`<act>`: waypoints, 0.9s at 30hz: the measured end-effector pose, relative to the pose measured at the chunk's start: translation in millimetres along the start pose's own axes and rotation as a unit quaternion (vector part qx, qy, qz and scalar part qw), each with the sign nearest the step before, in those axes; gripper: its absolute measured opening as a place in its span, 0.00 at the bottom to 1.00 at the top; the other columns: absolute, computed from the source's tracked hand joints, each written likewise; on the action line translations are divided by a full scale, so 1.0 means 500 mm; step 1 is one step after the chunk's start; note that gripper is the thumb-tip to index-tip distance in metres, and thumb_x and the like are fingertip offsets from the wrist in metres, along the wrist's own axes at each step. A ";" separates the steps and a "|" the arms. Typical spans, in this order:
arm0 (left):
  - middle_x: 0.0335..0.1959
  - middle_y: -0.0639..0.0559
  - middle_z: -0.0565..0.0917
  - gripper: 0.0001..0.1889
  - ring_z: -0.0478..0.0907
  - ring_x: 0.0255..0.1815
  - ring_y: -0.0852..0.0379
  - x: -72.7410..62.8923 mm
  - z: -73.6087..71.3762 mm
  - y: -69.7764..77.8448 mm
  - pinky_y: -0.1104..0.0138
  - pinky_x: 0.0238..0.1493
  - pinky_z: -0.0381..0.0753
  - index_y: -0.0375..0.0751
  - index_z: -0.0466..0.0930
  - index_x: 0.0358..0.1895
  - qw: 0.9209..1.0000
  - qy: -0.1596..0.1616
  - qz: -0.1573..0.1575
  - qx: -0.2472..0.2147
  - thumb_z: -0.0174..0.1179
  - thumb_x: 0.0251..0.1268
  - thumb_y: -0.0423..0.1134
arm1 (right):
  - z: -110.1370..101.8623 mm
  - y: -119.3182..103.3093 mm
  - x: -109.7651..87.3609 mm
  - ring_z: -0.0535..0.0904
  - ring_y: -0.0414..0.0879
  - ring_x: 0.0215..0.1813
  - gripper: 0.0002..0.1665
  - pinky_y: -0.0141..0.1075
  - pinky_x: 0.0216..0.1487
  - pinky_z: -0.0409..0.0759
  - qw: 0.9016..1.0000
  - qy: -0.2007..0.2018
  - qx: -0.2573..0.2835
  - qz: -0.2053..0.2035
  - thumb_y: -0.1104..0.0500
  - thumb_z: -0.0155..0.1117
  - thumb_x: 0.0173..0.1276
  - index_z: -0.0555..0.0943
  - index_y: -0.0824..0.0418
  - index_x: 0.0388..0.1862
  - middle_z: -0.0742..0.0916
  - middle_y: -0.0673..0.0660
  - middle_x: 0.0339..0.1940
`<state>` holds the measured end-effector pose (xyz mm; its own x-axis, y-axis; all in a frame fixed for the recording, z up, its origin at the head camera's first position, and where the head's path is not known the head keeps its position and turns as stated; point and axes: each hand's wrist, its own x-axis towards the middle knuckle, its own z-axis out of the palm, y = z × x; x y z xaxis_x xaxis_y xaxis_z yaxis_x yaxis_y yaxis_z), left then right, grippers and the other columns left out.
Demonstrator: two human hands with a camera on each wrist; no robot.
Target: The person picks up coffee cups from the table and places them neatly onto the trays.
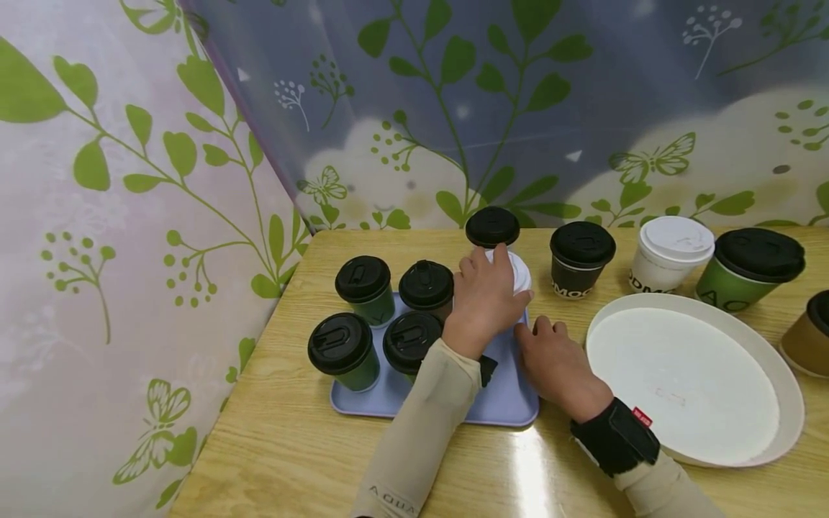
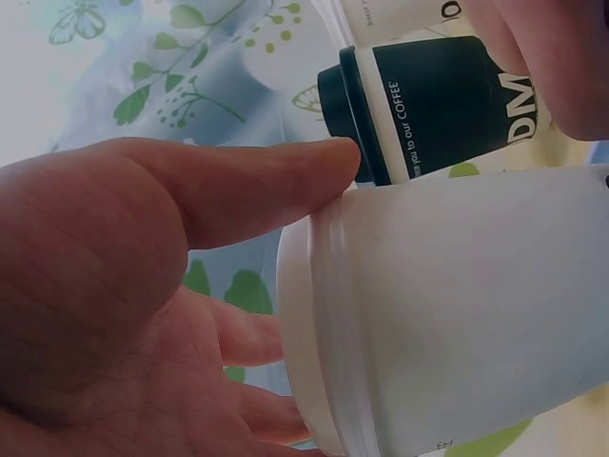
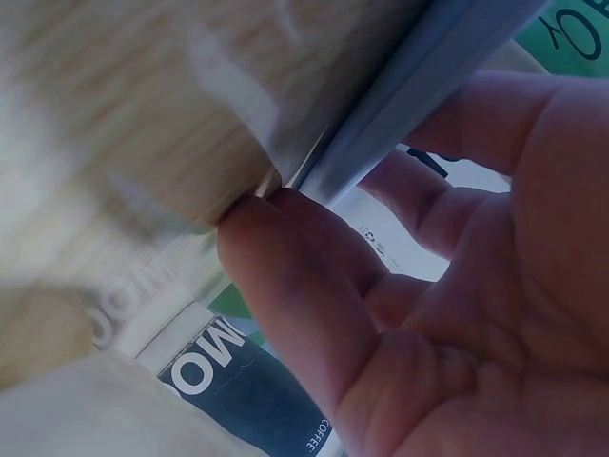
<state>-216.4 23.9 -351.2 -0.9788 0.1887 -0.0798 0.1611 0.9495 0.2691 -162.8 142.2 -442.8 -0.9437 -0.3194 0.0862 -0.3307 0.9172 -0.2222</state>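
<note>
In the head view my left hand (image 1: 488, 295) grips a white paper cup from above, over its white lid (image 1: 520, 272). The left wrist view shows the thumb on the rim of this white cup (image 2: 476, 305), with the other fingers around the lid's far side. The cup is above the far right part of a lavender tray (image 1: 501, 403); whether it touches the tray is hidden. My right hand (image 1: 560, 360) holds the tray's right edge, its curled fingers at the rim (image 3: 409, 95). Several black-lidded cups (image 1: 343, 352) stand on the tray's left side.
Behind the left hand stands another black-lidded cup (image 1: 492, 226). To the right are a black cup (image 1: 579, 262), a white cup (image 1: 670, 252), a green cup (image 1: 745, 270) and a brown cup (image 1: 809, 338). A round white tray (image 1: 686, 388) lies beside the right hand.
</note>
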 end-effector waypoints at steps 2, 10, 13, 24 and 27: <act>0.77 0.36 0.61 0.43 0.62 0.75 0.37 0.001 0.001 0.001 0.48 0.73 0.65 0.42 0.55 0.82 1.000 -0.002 -0.001 0.001 0.62 0.73 0.59 | 0.001 0.000 0.000 0.74 0.63 0.37 0.11 0.52 0.26 0.77 1.000 -0.001 -0.001 0.000 0.64 0.60 0.74 0.78 0.68 0.51 0.77 0.69 0.39; 0.79 0.36 0.60 0.44 0.61 0.76 0.38 0.002 0.002 0.002 0.49 0.74 0.64 0.43 0.54 0.83 1.000 -0.009 -0.005 -0.005 0.61 0.73 0.59 | -0.001 -0.001 0.000 0.74 0.62 0.37 0.11 0.51 0.26 0.78 1.000 -0.008 -0.002 -0.001 0.64 0.60 0.75 0.78 0.68 0.52 0.77 0.69 0.40; 0.79 0.37 0.59 0.44 0.60 0.77 0.38 0.002 0.002 0.003 0.49 0.74 0.63 0.43 0.54 0.83 1.000 -0.009 -0.005 -0.008 0.62 0.73 0.58 | -0.001 0.000 0.000 0.74 0.62 0.37 0.11 0.51 0.26 0.78 1.000 -0.009 -0.002 0.000 0.64 0.60 0.75 0.78 0.68 0.53 0.77 0.69 0.40; 0.78 0.36 0.60 0.44 0.62 0.75 0.39 0.004 0.009 -0.003 0.50 0.73 0.64 0.44 0.55 0.82 1.000 0.001 0.002 0.001 0.61 0.72 0.61 | 0.001 0.000 0.000 0.74 0.62 0.38 0.14 0.51 0.27 0.78 1.000 -0.013 -0.001 0.000 0.64 0.60 0.75 0.78 0.69 0.56 0.77 0.68 0.40; 0.80 0.36 0.57 0.45 0.59 0.78 0.39 0.001 0.006 -0.003 0.51 0.76 0.60 0.45 0.53 0.83 1.000 0.000 0.005 -0.008 0.61 0.72 0.61 | 0.000 0.000 0.000 0.74 0.63 0.38 0.15 0.52 0.27 0.78 1.000 -0.015 0.000 0.002 0.64 0.60 0.75 0.79 0.68 0.57 0.77 0.69 0.40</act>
<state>-216.9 23.2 -354.6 -0.9772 0.1976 -0.0777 0.1682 0.9437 0.2847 -162.9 141.9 -442.8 -0.9446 -0.3231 0.0572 -0.3275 0.9185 -0.2217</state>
